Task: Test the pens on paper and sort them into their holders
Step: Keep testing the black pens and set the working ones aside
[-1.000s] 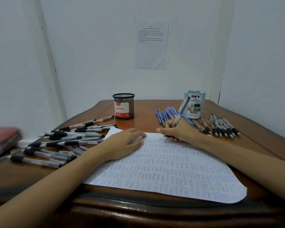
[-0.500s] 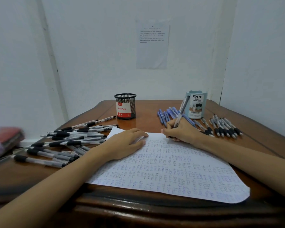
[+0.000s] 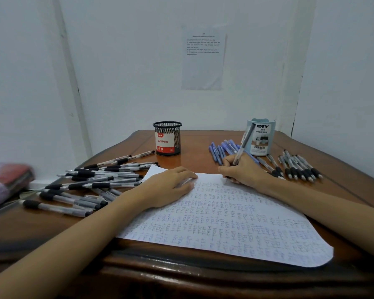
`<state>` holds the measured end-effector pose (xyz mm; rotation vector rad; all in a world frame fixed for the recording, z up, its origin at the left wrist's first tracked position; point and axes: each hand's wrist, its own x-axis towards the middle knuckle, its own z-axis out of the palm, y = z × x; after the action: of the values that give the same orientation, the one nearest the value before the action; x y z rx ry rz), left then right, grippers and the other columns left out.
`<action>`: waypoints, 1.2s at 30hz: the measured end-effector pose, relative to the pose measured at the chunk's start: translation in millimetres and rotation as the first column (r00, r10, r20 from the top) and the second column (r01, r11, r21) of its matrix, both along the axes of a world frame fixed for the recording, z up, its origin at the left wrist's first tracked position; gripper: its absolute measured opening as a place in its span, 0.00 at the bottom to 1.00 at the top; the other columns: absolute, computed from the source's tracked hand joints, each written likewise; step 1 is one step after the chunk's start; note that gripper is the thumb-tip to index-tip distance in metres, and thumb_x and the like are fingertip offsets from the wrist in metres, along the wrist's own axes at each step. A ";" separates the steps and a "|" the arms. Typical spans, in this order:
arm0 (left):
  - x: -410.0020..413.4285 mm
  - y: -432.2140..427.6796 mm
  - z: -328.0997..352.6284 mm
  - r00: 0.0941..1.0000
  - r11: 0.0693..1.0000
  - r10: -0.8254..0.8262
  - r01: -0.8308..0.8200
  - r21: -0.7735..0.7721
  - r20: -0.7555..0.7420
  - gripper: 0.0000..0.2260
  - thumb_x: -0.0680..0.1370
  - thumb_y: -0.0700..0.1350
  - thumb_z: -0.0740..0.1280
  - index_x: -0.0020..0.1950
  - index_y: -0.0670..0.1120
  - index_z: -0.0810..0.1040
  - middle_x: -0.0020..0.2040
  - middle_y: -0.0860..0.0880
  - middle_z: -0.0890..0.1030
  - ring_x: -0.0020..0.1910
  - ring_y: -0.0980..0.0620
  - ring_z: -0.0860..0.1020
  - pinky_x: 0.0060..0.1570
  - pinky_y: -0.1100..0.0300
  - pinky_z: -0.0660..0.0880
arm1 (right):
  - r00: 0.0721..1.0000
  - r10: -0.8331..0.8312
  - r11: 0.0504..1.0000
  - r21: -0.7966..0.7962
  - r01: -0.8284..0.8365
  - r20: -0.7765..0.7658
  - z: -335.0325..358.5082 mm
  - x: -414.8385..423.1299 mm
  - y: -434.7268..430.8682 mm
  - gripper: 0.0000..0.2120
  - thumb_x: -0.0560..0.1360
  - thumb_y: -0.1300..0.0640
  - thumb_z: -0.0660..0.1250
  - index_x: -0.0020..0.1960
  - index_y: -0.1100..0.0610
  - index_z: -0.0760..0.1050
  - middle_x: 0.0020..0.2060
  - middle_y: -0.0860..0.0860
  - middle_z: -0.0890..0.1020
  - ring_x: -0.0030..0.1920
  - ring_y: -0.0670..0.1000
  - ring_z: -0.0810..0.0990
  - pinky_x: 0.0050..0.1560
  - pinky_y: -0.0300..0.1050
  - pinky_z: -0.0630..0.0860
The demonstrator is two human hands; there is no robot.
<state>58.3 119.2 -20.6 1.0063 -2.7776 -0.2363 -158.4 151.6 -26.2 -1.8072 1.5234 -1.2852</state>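
A white sheet of paper (image 3: 235, 223), covered with rows of pen marks, lies on the wooden table (image 3: 192, 160). My left hand (image 3: 166, 186) rests flat on its upper left part. My right hand (image 3: 244, 171) grips a clear black-tipped pen (image 3: 243, 145) with its tip on the paper's top edge. A pile of black-grip pens (image 3: 91, 182) lies at the left. Blue pens (image 3: 222, 149) lie behind my right hand. More black-grip pens (image 3: 296, 167) lie at the right. A black mesh holder (image 3: 167, 138) and a light blue organizer cup (image 3: 262, 138) stand at the back.
A printed sheet (image 3: 203, 59) is stuck on the white wall behind the table. A pink and red bundle (image 3: 7, 180) lies off the table's left side. The wall (image 3: 350, 104) runs close along the table's right edge.
My right hand with the pen has shifted slightly right along the paper's top edge. My left hand stays put on the sheet.
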 end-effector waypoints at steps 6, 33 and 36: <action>-0.4 -0.5 -0.3 1.000 1.000 0.004 -0.004 0.001 0.006 0.18 0.82 0.53 0.53 0.72 0.52 0.65 0.71 0.54 0.66 0.66 0.57 0.66 0.65 0.60 0.63 | 1.000 -0.001 1.000 -0.025 0.000 -0.030 -0.5 -0.6 -1.5 0.20 0.73 0.69 0.64 0.25 0.59 0.64 0.18 0.47 0.66 0.20 0.40 0.66 0.27 0.32 0.67; -1.1 1.1 0.1 1.000 1.000 0.002 -0.002 0.010 0.002 0.19 0.82 0.52 0.53 0.72 0.52 0.64 0.71 0.54 0.65 0.67 0.57 0.66 0.65 0.62 0.62 | 0.976 -0.102 0.994 -0.013 0.106 0.192 14.2 0.8 6.3 0.19 0.79 0.48 0.59 0.32 0.57 0.68 0.22 0.48 0.63 0.22 0.46 0.61 0.20 0.33 0.60; -1.1 0.5 0.0 1.000 1.000 0.001 -0.001 0.005 0.005 0.19 0.82 0.52 0.53 0.72 0.52 0.64 0.71 0.54 0.65 0.67 0.57 0.66 0.65 0.61 0.63 | 0.968 -0.155 0.987 -0.009 0.160 0.198 20.0 -4.0 8.1 0.07 0.75 0.51 0.67 0.48 0.53 0.72 0.25 0.49 0.69 0.20 0.40 0.67 0.20 0.32 0.65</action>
<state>57.2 119.7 -20.7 1.0105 -2.7824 -0.2407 -162.4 159.7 -6.2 -1.5453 1.5711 -1.5154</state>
